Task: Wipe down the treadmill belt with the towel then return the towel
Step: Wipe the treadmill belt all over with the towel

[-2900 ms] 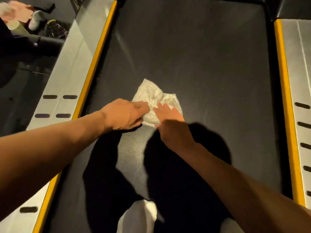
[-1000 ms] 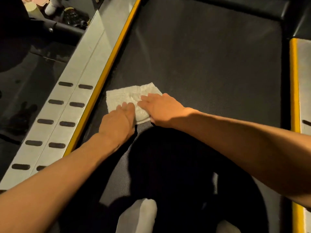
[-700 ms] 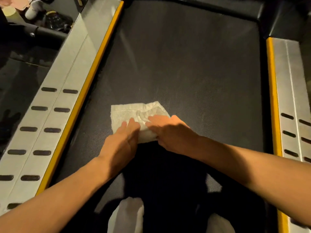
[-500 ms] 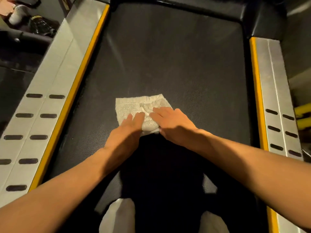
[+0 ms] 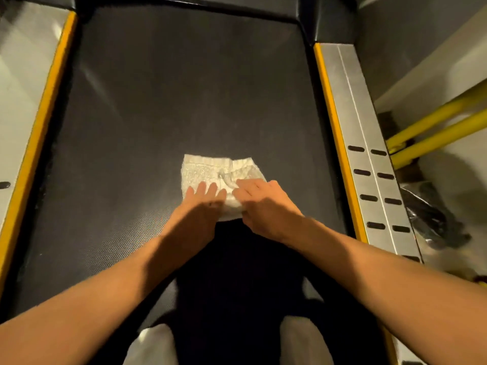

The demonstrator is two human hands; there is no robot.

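Observation:
A crumpled white towel [image 5: 210, 171] lies flat on the dark treadmill belt [image 5: 163, 96], a little right of the belt's middle. My left hand [image 5: 200, 206] presses on the towel's near left part with straight fingers. My right hand [image 5: 263, 206] presses on its near right part, fingers laid flat and pointing left. The two hands sit side by side, almost touching, and cover the towel's near edge.
Silver side rails with yellow edging run along the belt, the left rail [image 5: 18, 83] and the right rail [image 5: 369, 154]. Yellow bars [image 5: 434, 127] and a black bundle [image 5: 429, 214] lie on the floor to the right. My knees [image 5: 155, 346] rest at the belt's near end.
Both hands have slid the towel from beside the left rail rightward across the belt to right of its middle. The view has swung to the right.

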